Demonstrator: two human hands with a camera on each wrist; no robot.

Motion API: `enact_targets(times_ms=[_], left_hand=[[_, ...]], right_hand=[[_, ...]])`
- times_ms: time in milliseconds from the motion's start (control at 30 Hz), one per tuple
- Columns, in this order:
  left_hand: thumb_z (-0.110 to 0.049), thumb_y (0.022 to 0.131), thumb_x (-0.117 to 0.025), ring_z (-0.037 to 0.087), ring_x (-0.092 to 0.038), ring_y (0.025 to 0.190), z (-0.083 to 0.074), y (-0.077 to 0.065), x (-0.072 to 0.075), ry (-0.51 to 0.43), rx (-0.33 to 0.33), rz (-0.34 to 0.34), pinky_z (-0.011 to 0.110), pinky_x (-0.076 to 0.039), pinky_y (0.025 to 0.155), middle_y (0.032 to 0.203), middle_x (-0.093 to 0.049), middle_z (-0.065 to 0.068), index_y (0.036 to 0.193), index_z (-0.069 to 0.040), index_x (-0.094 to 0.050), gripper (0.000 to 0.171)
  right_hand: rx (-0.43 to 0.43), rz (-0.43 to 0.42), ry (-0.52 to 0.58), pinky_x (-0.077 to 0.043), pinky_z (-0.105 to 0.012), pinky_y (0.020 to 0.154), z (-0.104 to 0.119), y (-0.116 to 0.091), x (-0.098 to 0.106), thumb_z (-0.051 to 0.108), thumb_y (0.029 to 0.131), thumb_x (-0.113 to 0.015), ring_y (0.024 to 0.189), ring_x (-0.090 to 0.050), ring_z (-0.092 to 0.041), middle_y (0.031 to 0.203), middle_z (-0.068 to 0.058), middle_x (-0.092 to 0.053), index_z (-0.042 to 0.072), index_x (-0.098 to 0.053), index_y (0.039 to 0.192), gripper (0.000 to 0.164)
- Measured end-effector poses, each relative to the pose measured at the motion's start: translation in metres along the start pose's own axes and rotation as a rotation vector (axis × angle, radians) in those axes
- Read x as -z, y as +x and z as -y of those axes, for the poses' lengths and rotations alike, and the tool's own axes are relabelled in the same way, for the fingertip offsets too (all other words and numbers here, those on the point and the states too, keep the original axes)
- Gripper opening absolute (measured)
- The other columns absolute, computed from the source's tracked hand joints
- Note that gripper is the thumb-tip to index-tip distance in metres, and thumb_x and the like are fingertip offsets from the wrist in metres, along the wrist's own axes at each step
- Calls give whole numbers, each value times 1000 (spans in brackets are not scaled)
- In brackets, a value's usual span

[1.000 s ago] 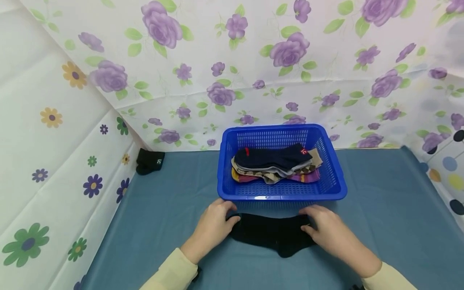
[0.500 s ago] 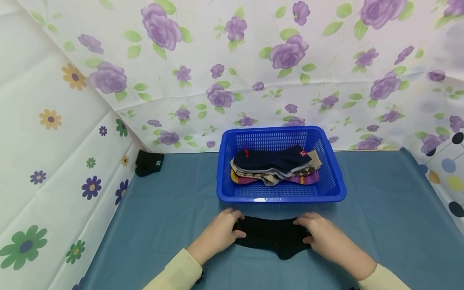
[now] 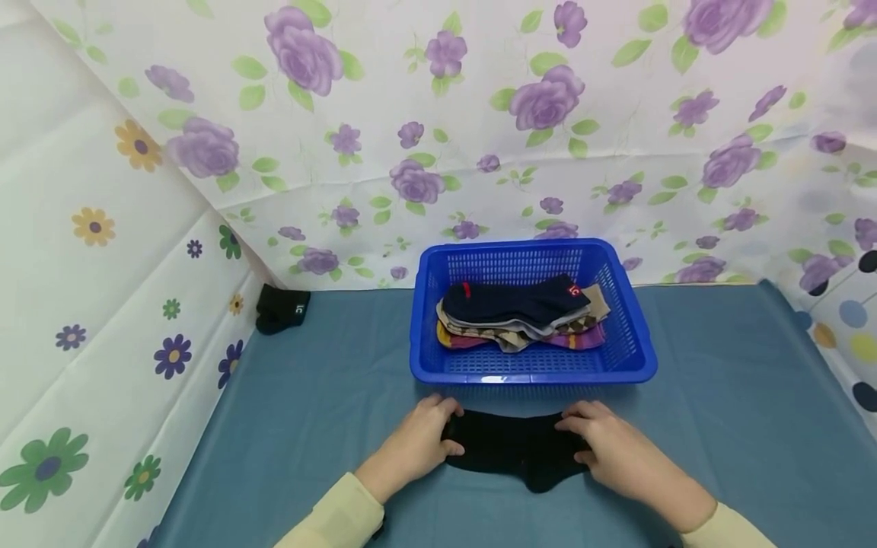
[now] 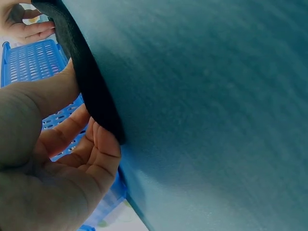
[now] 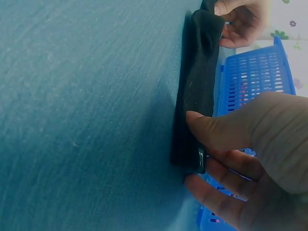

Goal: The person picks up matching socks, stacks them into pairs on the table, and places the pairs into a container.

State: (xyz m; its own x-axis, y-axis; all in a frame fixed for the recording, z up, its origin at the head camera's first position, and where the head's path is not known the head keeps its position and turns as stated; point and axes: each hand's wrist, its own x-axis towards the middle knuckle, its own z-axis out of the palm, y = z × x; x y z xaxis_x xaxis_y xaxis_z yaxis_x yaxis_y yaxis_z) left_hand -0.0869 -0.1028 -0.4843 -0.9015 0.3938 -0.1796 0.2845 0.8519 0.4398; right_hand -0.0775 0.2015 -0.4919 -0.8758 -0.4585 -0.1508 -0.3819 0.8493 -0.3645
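Observation:
A black sock [image 3: 507, 445] lies stretched sideways on the blue-grey cloth, in front of the basket, its heel pointing toward me. At its left end my left hand [image 3: 419, 441] holds it between thumb and fingers. My right hand [image 3: 613, 449] holds the right end the same way, the thumb on the near side. In the left wrist view, the left fingers [image 4: 103, 149] curl at the sock's end, and the thumb touches its side. The right wrist view has the right thumb [image 5: 207, 127] on the sock [image 5: 197, 77], with fingers around its end. What lies under the fingertips is hidden.
Behind the sock stands a blue plastic basket [image 3: 530, 377] with a stack of folded socks [image 3: 517, 304], a navy one on top. A black folded sock [image 3: 281, 308] lies at the back left corner. Flowered sheets [image 3: 370, 137] hang behind and at both sides.
Over the last second, both hands have moved slightly inward and closed in on the sock's ends. Since half a second ago, almost nothing has moved.

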Motion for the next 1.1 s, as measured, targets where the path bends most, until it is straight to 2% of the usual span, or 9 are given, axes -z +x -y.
enact_targets(times_ms=[267,433,533,633,733,900,1100], left_hand=[[-30,76,-78,11,-55,88,2,-3,0,-19,-15,-18,30,-50,76,97,-59,-2,106,-17,-63,36],[-31,81,-73,11,-57,93,2,-12,12,-54,-48,-86,31,-51,80,100,-61,-5,104,-19,-66,27],[-33,83,-70,10,-57,94,-1,-19,27,-53,-38,-135,31,-51,79,101,-62,-6,102,-20,-67,23],[-36,83,-70,10,-59,92,-3,-28,49,-31,13,-205,30,-51,77,101,-64,-8,101,-23,-67,22],[-35,81,-72,9,-61,89,0,-35,72,-7,75,-321,30,-52,75,98,-65,-9,99,-26,-68,21],[-31,81,-73,13,-62,89,19,-40,105,39,120,-514,35,-53,75,96,-66,-4,99,-21,-68,21],[-30,83,-70,25,-59,100,55,-30,133,72,162,-610,46,-49,83,107,-64,8,105,-11,-66,29]], right_hand=[[30,-30,21,-50,-39,89,-2,-4,2,15,74,-78,107,-54,-13,113,9,-59,24,-69,103,31],[52,-173,4,-51,-38,87,-1,-8,13,22,77,-76,106,-56,-13,110,9,-61,25,-69,102,26],[51,-282,-6,-52,-37,85,2,-13,23,25,78,-75,104,-57,-11,109,11,-61,27,-68,102,25],[36,-369,-13,-53,-36,81,4,-17,32,29,79,-75,101,-59,-9,106,12,-62,28,-68,101,24],[21,-425,-20,-54,-37,77,5,-21,39,30,77,-75,96,-61,-10,101,11,-64,26,-69,99,23],[-13,-417,-57,-54,-40,75,2,-23,45,31,77,-76,92,-61,-13,97,8,-66,24,-69,97,22],[-34,-394,-92,-53,-42,74,-1,-22,44,33,77,-75,93,-62,-17,97,5,-67,22,-70,96,22]])
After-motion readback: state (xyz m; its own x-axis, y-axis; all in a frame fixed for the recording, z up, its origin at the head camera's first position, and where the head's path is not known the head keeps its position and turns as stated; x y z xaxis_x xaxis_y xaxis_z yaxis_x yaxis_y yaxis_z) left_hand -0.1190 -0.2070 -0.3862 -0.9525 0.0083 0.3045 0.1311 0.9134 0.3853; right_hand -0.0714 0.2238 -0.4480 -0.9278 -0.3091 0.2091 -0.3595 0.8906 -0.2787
